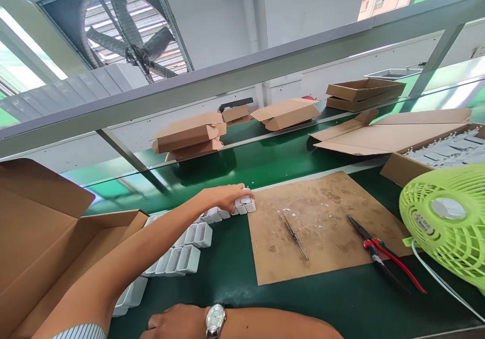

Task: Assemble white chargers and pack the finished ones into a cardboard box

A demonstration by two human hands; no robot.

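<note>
My left hand [231, 197] reaches in from the left and has its fingers closed on a small white box [248, 196] at the far end of a row of white boxes, beside the brown sheet [276, 258]. Other open white boxes [188, 259] stand in rows below my left forearm. At the bottom edge lies my right hand [176, 323], with a watch on the wrist; its fingers are mostly cut off by the frame. Metal tweezers [293, 235] and red-and-black pliers [375, 250] rest on the sheet, the pliers' handles reaching past its edge.
An open cardboard box [34, 238] stands at the left. On the right are a green fan [447, 223] with a white cable and a carton [409, 167] of white parts. Folded cartons [189, 134] lie along the back, behind a metal rail [242, 76].
</note>
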